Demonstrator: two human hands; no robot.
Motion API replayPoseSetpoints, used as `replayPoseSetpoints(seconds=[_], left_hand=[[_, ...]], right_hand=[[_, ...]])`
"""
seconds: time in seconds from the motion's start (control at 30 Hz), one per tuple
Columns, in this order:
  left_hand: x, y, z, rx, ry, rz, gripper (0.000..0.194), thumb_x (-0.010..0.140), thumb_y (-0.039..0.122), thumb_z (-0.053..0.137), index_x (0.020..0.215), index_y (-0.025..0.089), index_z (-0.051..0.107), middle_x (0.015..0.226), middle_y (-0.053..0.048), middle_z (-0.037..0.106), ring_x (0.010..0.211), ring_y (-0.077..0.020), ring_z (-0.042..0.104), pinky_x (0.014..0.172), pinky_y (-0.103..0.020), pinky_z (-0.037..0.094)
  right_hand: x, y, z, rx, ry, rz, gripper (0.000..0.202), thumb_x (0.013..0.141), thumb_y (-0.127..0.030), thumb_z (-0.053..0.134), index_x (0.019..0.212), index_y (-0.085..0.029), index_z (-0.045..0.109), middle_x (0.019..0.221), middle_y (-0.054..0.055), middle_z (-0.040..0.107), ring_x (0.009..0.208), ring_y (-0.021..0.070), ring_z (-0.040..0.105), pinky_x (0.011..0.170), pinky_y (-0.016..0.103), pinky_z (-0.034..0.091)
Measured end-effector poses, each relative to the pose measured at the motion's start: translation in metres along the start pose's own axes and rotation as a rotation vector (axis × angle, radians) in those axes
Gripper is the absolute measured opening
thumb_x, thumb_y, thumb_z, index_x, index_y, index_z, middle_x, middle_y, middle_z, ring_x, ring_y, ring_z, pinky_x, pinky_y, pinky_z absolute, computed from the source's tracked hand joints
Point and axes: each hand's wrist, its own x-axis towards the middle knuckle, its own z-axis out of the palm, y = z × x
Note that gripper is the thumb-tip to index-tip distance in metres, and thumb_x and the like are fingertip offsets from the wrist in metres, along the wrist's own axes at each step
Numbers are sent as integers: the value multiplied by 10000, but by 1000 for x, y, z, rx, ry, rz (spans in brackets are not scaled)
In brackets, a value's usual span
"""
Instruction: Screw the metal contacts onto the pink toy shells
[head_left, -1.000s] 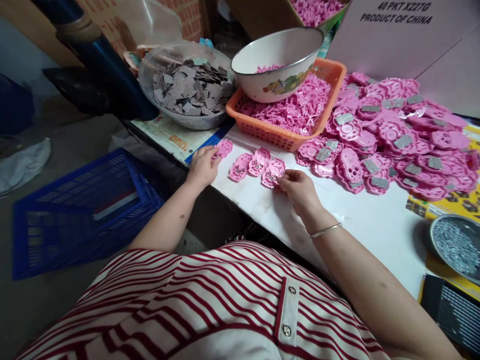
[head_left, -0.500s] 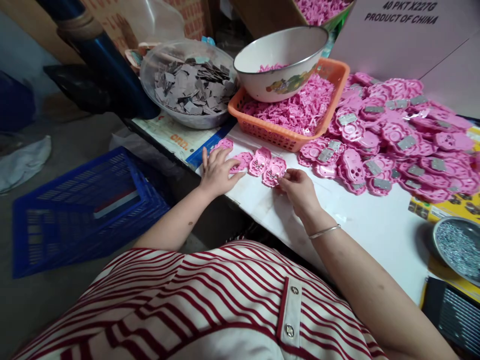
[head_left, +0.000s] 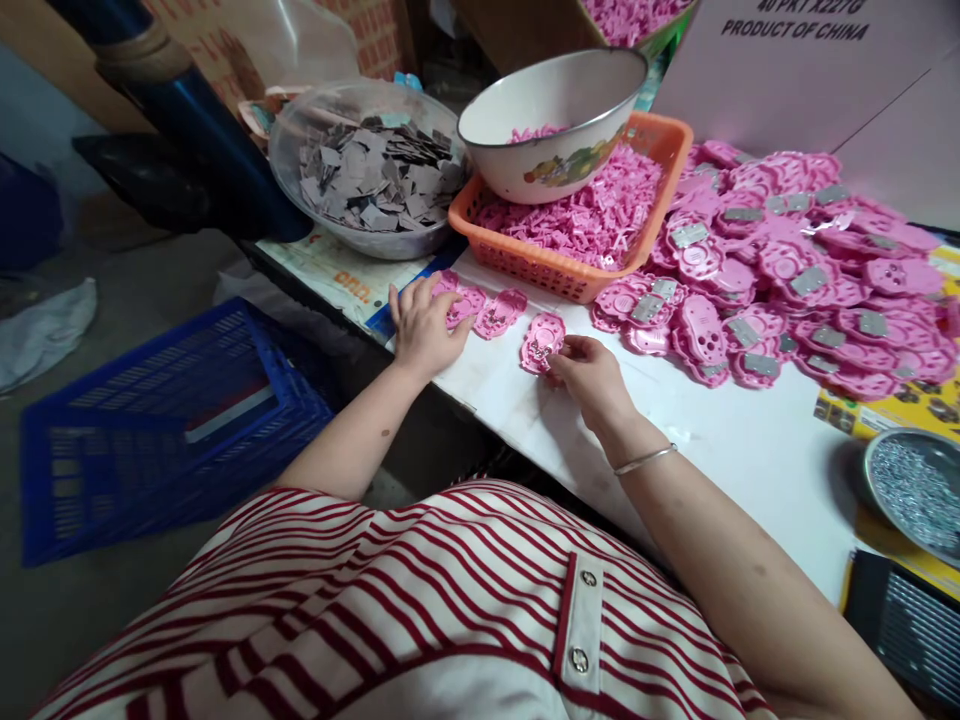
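Note:
A short row of pink plastic shells (head_left: 501, 313) lies on the white table top (head_left: 660, 440). Over the row's left end rests my left hand (head_left: 426, 328), fingers spread and fingertips on or close to the shells. One separate pink shell (head_left: 542, 342) with small metallic bits inside lies to the right. My right hand (head_left: 592, 375) has its fingers pressed together at that shell's right edge; what is between the fingertips is hidden. To the right spreads a large heap of pink shells (head_left: 810, 270), many with grey plates.
Behind stand an orange basket (head_left: 555, 278) of small pink parts, an enamel bowl (head_left: 551, 170) on it, and a clear basin (head_left: 360, 240) of grey pieces. A metal bowl (head_left: 915, 490) of small metallic parts is at right, a blue crate (head_left: 172, 430) below left.
My left hand has shifted slightly left. The shells under and beside it now sit apart from the shell at my right hand, where they were next to each other before.

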Motion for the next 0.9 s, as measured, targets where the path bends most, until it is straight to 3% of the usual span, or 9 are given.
replayPoseSetpoints(seconds=[0.23, 0.5, 0.63, 0.73, 0.9], left_hand=[[-2, 15, 3, -30, -128, 159, 462, 834, 598, 647, 1150, 271, 728, 1515, -97, 464, 1455, -363, 306, 1215, -631, 10], [-13, 15, -5, -24, -150, 172, 371, 816, 544, 672, 1019, 237, 718, 1512, -84, 471, 1461, -352, 303, 1226, -612, -16], [-24, 3, -14, -14, -145, 106, 509, 817, 596, 655, 1174, 234, 666, 1524, -118, 451, 1452, -346, 326, 1223, -611, 28], [-22, -10, -16, -21, -137, 19, 678, 851, 632, 595, 1379, 209, 543, 1582, -170, 346, 1471, -362, 289, 1206, -633, 67], [5, -20, 5, -50, -147, -103, 679, 949, 641, 390, 1454, 196, 478, 1602, -202, 287, 1489, -371, 257, 1191, -638, 124]], right_hand=[[4, -2, 7, -40, -20, -3, 385, 690, -241, 639, 1060, -150, 582, 802, 18, 587, 657, 135, 565, 559, 254, 474], [-2, -3, 17, -40, -70, -13, 442, 699, -232, 627, 1126, -124, 581, 846, 27, 599, 667, 123, 576, 595, 252, 492], [-6, 1, 24, -42, -103, -21, 480, 707, -255, 636, 1163, -121, 572, 928, 56, 617, 736, 143, 600, 666, 285, 536], [-6, 3, 30, -51, -114, -34, 491, 703, -276, 655, 1164, -126, 576, 987, 72, 616, 805, 162, 615, 726, 310, 556], [-2, 3, 37, -71, -137, -56, 459, 719, -283, 642, 1148, -126, 596, 982, 65, 616, 835, 170, 617, 760, 312, 559]])
